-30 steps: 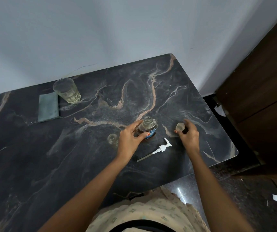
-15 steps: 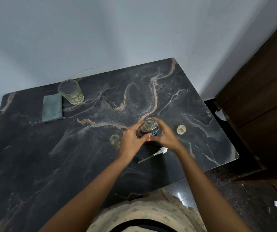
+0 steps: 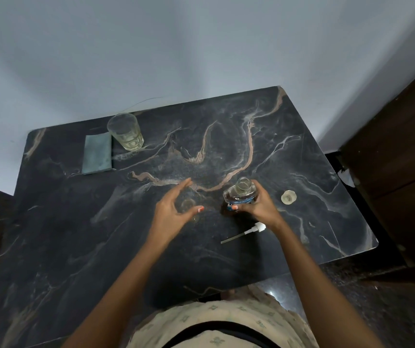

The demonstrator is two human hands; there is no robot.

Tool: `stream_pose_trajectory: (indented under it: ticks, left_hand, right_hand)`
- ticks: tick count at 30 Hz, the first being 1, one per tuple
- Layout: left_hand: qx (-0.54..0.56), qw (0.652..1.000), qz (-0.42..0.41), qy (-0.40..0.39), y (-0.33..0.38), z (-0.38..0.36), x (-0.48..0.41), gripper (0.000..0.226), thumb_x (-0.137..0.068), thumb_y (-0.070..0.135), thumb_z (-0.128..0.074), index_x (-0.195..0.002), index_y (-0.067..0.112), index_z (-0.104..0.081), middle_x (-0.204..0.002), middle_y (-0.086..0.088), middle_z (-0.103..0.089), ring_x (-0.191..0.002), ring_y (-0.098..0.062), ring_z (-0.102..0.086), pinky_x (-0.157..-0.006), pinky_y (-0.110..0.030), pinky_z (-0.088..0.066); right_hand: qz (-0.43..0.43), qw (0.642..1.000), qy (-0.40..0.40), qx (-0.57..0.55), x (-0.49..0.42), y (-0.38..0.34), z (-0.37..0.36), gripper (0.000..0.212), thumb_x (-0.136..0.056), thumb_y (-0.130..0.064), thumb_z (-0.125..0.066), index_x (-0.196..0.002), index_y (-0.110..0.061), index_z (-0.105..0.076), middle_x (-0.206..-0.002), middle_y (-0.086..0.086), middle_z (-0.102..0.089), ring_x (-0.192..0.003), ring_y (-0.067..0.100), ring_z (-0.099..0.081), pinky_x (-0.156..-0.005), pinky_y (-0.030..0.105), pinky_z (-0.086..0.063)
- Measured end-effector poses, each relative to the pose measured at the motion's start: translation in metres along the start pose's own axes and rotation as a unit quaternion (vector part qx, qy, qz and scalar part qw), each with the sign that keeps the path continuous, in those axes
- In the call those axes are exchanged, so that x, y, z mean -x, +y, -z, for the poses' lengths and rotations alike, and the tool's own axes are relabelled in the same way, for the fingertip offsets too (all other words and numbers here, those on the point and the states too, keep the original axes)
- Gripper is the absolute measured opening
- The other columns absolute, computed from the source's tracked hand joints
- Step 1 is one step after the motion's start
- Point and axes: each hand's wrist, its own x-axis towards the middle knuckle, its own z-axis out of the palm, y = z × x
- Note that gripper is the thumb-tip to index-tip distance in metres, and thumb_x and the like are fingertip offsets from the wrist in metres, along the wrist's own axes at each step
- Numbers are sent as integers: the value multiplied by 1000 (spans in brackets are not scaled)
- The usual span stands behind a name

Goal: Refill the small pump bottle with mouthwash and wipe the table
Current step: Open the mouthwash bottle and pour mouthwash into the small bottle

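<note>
Small pump bottle (image 3: pixel 188 204) uncapped beneath spread left hand (image 3: pixel 170 214); just right, open mouthwash bottle (image 3: pixel 239 194) gripped by right hand (image 3: pixel 259 209). Pouring step likely next: calls for steadying, then a careful tilt.

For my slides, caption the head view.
Right hand grips uncapped mouthwash bottle; left hand open beside small clear bottle.

Head-worn view, steeply down over table (image 3: pixel 301 146)

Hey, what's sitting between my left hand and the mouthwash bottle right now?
In the head view, the small clear pump bottle stands there, between the open fingers and thumb of the left hand. The right hand grips the mouthwash bottle.
</note>
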Motion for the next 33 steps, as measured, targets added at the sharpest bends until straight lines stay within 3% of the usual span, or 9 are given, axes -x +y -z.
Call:
stream_pose_trajectory:
  ticks: [5, 9, 15, 20, 23, 27, 33]
  left_hand:
    - [39, 997, 60, -10, -34, 0, 11, 74, -63, 9, -80, -126, 29, -46, -131, 3, -53, -124, -7, -45, -104, -18, -29]
    - [82, 992, 92, -2, -48, -11, 10, 64, -64, 3, -79, -117, 28, -53, -124, 4, -58, -116, -3, -52, -96, -8, -38]
    - [106, 989, 97, 22, -51, -17, 5, 51, -66, 1, -77, -98, 37, -59, -105, 12, -65, -102, 0, -60, -87, -11, -45]
    - [129, 987, 87, 32, -42, -14, 1, 50, -64, 2, -77, -97, 37, -60, -101, 13, -66, -100, -2, -62, -84, -11, -47]
    - [150, 985, 76, 36, -27, -11, 0, 53, -62, 5, -78, -98, 39, -59, -100, 16, -66, -97, 3, -62, -78, -8, -47]
    - [178, 982, 48, 41, 0, -6, -4, 48, -54, 23, -79, -94, 44, -61, -100, 17, -66, -98, -1, -63, -81, -12, -49]
    - [187, 982, -14, 38, 31, -1, -12, 51, -56, 25, -78, -103, 34, -61, -108, 0, -67, -102, -11, -64, -91, -20, -48]
  right_hand:
    - [0, 1000, 10, 2, 0, 1, 0, 57, -59, 9, -78, -101, -20, -51, -95, -4, -63, -88, 3, -62, -78, 14, -50]
    - [18, 1000, 25, 0, 1, 1, -2, 56, -58, 11, -78, -97, -23, -55, -93, -5, -65, -83, -2, -64, -74, 12, -50]
    - [31, 998, 62, 7, 5, 4, -10, 59, -55, 10, -80, -98, -24, -57, -92, -4, -66, -81, -3, -64, -75, 13, -50]
    - [41, 996, 80, 9, 8, -1, -18, 60, -56, 7, -81, -106, -13, -55, -98, 6, -65, -85, 1, -64, -79, 15, -50]
    - [70, 993, 98, 3, 9, -14, -22, 58, -57, 8, -80, -104, -15, -55, -98, 4, -65, -86, 1, -63, -80, 16, -50]
    - [133, 983, 123, 23, 7, -39, -23, 58, -57, 8, -80, -98, -24, -54, -98, 3, -62, -85, -7, -60, -81, 12, -48]
    - [217, 963, 133, 92, -2, -77, -17, 60, -59, 3, -81, -98, -33, -52, -98, -20, -59, -89, -11, -58, -78, 6, -44]
